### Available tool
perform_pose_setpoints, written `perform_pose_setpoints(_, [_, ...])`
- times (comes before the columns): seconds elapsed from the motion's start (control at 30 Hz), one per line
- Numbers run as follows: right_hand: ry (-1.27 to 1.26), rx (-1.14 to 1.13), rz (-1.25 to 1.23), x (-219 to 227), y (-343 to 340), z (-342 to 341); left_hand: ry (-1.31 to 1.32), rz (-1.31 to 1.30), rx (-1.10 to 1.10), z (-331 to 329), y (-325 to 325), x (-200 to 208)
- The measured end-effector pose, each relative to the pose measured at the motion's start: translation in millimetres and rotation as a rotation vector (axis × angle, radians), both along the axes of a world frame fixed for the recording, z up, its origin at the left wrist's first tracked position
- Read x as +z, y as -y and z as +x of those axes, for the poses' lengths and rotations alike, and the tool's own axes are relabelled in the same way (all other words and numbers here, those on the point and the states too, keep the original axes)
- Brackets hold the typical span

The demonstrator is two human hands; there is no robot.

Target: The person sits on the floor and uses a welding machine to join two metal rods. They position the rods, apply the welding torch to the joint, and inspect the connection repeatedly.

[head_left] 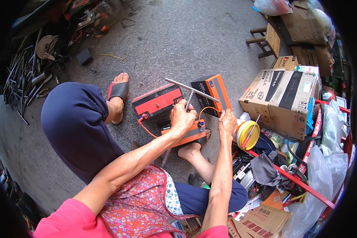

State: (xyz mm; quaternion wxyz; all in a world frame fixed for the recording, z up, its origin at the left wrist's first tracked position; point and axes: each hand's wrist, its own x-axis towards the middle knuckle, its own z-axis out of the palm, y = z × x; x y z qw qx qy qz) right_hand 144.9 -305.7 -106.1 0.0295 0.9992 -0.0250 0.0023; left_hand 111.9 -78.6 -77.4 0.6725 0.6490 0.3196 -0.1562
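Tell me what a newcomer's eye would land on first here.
Likely the silver metal T-shaped tool at the centre, gripped by the left hand below its crossbar. Left of its stem lies a red-and-black rectangular block; farther right sits a large brown cardboard box.

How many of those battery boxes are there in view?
3: a red one at left, an orange-and-black one at right, and an orange one lower down, partly hidden by the left hand. Others may be hidden.

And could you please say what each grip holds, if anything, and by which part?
The left grip holds the T-shaped tool by its stem, under the crossbar. Whether the right grip, at the orange-sided box, holds anything cannot be told.
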Motion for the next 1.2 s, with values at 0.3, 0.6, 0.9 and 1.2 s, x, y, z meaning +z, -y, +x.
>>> perform_pose_setpoints(0.3, [-0.209, -0.145, 0.052, 28, 2, 11, 0.076, -0.132, -0.051, -1, 6, 20])
perform_pose_setpoints(0.6, [-0.567, -0.265, 1.187, 234, -23, -12, 0.524, -0.269, -0.344, -38, 51, 80])
perform_pose_setpoints(0.9, [-0.066, -0.154, 1.053, 276, -15, -60, 0.766, -0.126, -1.027, 15, 32, 98])
perform_pose_setpoints(1.2, [0.169, 0.065, 0.504, 268, -40, -63, 0.692, 0.001, -1.294, 39, 24, 83])
